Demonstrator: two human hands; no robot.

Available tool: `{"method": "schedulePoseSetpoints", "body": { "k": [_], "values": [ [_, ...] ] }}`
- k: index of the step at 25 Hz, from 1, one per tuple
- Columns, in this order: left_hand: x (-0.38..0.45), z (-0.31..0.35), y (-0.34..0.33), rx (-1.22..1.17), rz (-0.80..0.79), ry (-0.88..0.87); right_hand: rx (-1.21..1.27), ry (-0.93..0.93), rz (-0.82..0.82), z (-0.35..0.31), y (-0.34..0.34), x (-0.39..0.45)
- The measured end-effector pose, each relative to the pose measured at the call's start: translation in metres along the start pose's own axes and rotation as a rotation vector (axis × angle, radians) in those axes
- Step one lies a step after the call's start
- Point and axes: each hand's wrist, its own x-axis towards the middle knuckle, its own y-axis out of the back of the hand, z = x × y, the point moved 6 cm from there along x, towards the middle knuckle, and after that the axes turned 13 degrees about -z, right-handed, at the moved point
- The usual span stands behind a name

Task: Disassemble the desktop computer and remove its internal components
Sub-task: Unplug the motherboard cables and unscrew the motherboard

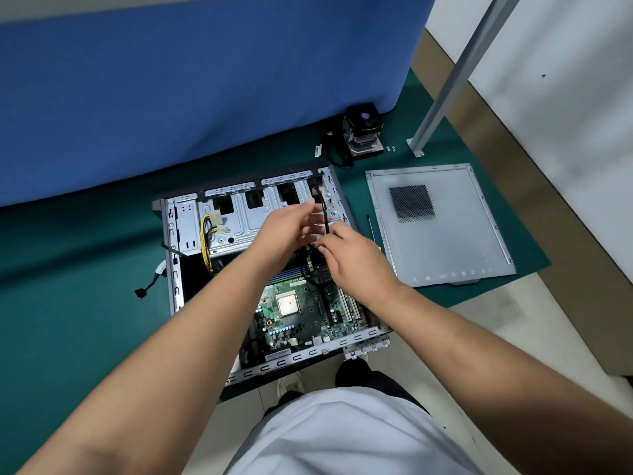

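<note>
The open grey steel desktop computer case (191, 231) lies on its side at the centre of the frame on a dark green floor mat (68, 286), with the green motherboard (294, 313) and its bare square silver processor (287, 306) exposed at lower centre. Both bare forearms reach forward and up from the bottom corners and meet above the drive cage. The left hand (287, 231) is held edge-on, fingers nearly straight and loosely spread, gripping nothing. The right hand (356, 258) is palm-down, its fingertips (323, 243) curled and pinching the lower part of a thin black cable (325, 217) that runs up to the case's upper right corner. A bundle of yellow and black power wires (207, 234) with white plugs hangs at the cage's left. The removed grey sheet-metal side panel (442, 228) with a perforated vent lies flat at right, a slim black screwdriver (371, 226) beside it. The black fan-and-heatsink cooler (363, 132) stands upper right, against the blue fabric partition (205, 97).
</note>
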Motion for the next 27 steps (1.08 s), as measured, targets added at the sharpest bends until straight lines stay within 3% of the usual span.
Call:
{"method": "schedulePoseSetpoints", "body": {
  "k": [3, 6, 8, 11, 15, 18, 27],
  "values": [
    [0.013, 0.012, -0.011, -0.062, 0.048, -0.032, 0.191, -0.022, 0.022, 0.008, 0.004, 0.007],
    [0.013, 0.013, 0.000, 0.085, 0.209, -0.028, 0.324, -0.108, 0.041, 0.018, 0.011, 0.015],
    [0.004, 0.016, 0.014, 0.397, 0.311, -0.085, 0.365, -0.163, 0.053, 0.028, 0.015, 0.023],
    [-0.009, 0.013, 0.036, 0.978, 0.331, -0.194, 0.385, -0.223, 0.044, 0.044, 0.019, 0.036],
    [-0.014, -0.012, 0.075, 1.488, 0.311, -0.043, 0.375, -0.284, -0.027, 0.063, 0.019, 0.052],
    [-0.013, -0.028, 0.091, 1.535, 0.266, 0.060, 0.301, -0.336, -0.061, 0.071, 0.021, 0.068],
    [-0.009, -0.028, 0.080, 1.422, 0.338, 0.016, 0.159, -0.467, -0.136, 0.073, 0.029, 0.122]
  ]
}}
